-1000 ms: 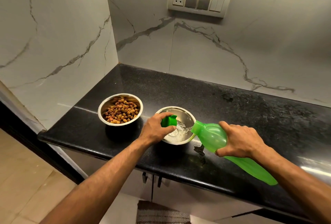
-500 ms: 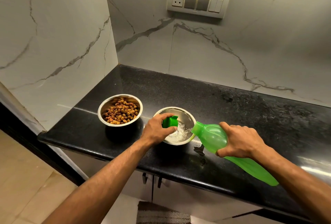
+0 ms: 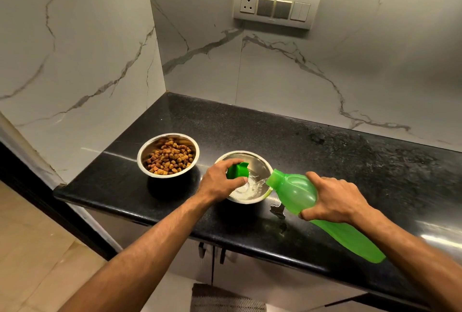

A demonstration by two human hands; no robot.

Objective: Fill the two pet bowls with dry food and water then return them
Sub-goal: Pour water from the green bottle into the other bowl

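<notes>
Pouring water, your right hand (image 3: pixel 332 198) grips the light, slick green bottle (image 3: pixel 297 193) mid-body above the steel bowl (image 3: pixel 260 161) on the counter (image 3: pixel 325 151); your left hand (image 3: pixel 220 181) pinches its cap (image 3: pixel 237 170) over that bowl.

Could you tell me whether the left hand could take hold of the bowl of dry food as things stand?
Probably not yet: the left hand is gripping the green cap over the water bowl. The bowl of dry food stands close beside it, with nothing between, so it need only put the cap down.
</notes>
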